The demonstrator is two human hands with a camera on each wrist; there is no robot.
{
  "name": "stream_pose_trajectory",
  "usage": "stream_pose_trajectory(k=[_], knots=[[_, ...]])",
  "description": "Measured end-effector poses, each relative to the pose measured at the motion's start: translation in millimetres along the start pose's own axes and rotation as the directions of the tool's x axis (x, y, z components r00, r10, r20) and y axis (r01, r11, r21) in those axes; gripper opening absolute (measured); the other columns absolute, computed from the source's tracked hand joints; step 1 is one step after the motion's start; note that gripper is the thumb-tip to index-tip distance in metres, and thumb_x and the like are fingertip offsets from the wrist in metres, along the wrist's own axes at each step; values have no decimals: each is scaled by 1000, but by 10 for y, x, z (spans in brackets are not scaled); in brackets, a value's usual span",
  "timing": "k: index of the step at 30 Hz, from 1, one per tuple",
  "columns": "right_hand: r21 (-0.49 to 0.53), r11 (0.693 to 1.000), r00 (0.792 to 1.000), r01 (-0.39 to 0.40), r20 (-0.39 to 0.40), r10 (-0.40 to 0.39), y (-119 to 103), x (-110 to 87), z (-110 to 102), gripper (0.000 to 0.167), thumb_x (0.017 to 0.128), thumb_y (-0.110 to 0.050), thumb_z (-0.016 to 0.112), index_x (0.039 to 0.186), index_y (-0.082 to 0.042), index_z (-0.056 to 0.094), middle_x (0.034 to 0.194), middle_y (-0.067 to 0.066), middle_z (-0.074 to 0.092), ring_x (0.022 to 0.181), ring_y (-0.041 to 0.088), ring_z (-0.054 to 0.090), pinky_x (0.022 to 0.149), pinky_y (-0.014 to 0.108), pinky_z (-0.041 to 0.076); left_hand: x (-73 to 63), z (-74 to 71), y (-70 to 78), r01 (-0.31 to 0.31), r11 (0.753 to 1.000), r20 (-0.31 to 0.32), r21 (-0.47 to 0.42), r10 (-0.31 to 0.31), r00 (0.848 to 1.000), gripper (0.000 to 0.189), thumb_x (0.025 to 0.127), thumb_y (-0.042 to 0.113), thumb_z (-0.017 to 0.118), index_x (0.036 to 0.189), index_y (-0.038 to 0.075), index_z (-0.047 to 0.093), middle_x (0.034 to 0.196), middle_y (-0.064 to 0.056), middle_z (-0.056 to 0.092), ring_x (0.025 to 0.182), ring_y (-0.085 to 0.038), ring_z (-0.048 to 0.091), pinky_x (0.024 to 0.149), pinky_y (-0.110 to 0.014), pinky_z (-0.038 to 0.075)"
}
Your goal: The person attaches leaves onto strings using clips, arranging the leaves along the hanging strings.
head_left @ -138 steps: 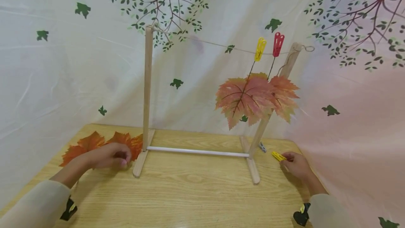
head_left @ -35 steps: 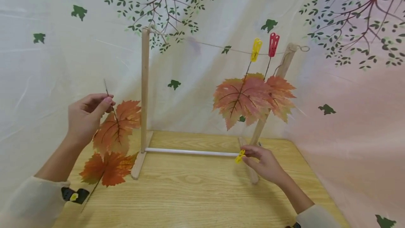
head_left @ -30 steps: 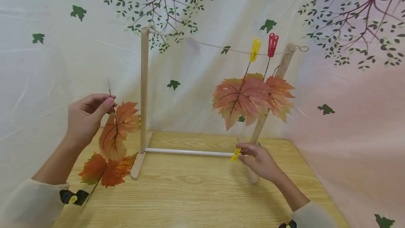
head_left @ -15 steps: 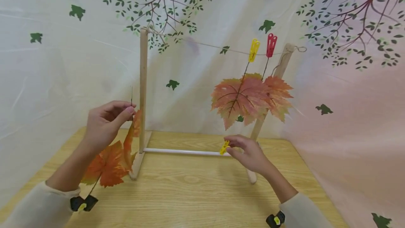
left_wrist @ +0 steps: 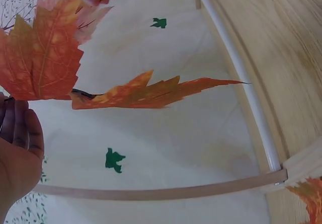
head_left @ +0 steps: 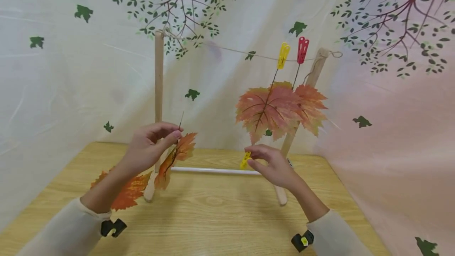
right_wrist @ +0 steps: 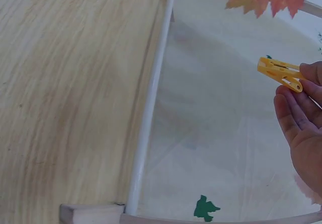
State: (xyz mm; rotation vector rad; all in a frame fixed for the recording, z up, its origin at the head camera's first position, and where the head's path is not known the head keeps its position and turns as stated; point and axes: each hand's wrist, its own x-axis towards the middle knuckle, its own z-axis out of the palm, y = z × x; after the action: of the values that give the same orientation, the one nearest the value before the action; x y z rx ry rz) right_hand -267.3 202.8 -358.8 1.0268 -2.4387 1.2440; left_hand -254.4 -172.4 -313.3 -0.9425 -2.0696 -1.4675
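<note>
My left hand (head_left: 151,145) pinches the thin stem of an orange artificial maple leaf (head_left: 185,146) in front of the frame's left post. The leaf hangs below the fingers, its blade folded in the left wrist view. My right hand (head_left: 271,165) holds a yellow clothespin (head_left: 245,160) between thumb and fingers, below the hanging leaves. In the right wrist view the clothespin (right_wrist: 279,73) points away from the fingertips. On the string (head_left: 227,49), a yellow clothespin (head_left: 283,55) and a red clothespin (head_left: 303,50) each hold a reddish leaf (head_left: 264,106) by its stem.
The wooden frame has a left post (head_left: 158,78), a right post (head_left: 317,68) and a white crossbar (head_left: 213,170) low over the table (head_left: 213,224). Another orange leaf (head_left: 129,192) lies at the left, partly behind my forearm. A grey clothespin (head_left: 290,163) lies behind my right hand.
My left hand has picked up an orange leaf by the stem and carried it right, past the left post. My right hand has lifted the yellow clothespin from the table's right side and moved left.
</note>
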Motion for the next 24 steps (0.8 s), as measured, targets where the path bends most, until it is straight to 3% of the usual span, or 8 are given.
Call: stream_pose_trajectory(k=[7, 15, 24], knots=[[17, 999, 998, 43, 38, -43, -193, 146, -69, 33, 97, -2, 69, 130, 1, 66, 121, 15, 70, 106, 27, 71, 96, 44, 55, 187, 147, -111, 68, 996, 77, -54, -63, 995, 13, 102, 9, 65, 111, 5, 74, 99, -10, 73, 83, -17, 68, 75, -25, 58], [-3, 999, 997, 50, 65, -50, -497, 320, -209, 38, 97, -7, 71, 134, -1, 64, 126, 11, 70, 111, 23, 69, 99, 47, 52, 438, 213, -64, 109, 991, 169, -80, -94, 981, 16, 103, 15, 65, 112, 6, 74, 101, -5, 73, 89, -22, 67, 74, -26, 57], [-57, 992, 993, 113, 27, -112, -783, 550, -415, 39, 95, -6, 73, 133, -2, 65, 122, 7, 71, 106, 17, 69, 91, 39, 57, 683, 239, 43, 86, 996, 201, -38, -77, 977, 16, 103, 12, 63, 111, 2, 73, 100, -7, 73, 89, -22, 67, 74, -27, 56]])
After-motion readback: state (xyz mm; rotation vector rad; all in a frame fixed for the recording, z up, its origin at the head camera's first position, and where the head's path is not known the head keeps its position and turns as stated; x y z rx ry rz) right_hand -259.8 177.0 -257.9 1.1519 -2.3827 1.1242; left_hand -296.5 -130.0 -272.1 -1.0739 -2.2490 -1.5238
